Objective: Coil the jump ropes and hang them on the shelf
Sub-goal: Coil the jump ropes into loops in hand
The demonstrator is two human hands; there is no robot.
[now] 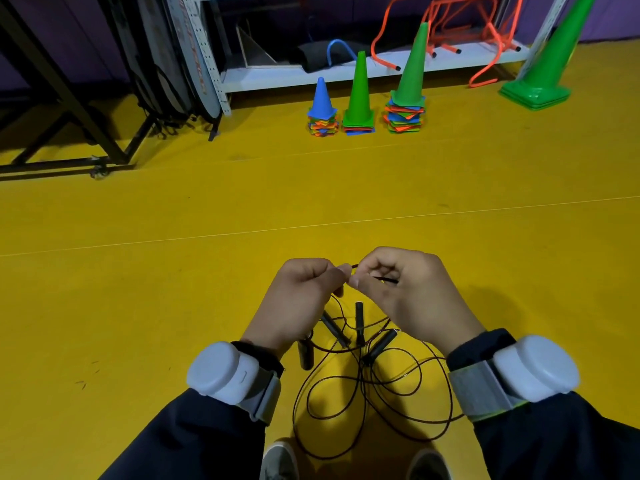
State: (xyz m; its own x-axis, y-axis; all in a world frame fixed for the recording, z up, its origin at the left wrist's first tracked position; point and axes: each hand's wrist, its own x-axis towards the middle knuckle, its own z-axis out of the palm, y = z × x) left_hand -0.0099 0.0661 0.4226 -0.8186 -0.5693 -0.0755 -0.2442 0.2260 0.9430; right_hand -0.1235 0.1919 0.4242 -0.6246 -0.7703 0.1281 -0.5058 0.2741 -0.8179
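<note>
Wide yellow floor (173, 209); white shelf (346, 72) at the far wall, well apart. Loose tangle of jump ropes (372, 386) with black handles on the floor between two shoes. Left hand (301, 299) and right hand (405, 289) touching, fingers pinched on one thin cord above it.

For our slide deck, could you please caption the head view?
Both hands, left hand and right hand, pinch a thin rope above tangled handles.

text: red lettering, unreadable | on: leaning board (199, 69)
</note>
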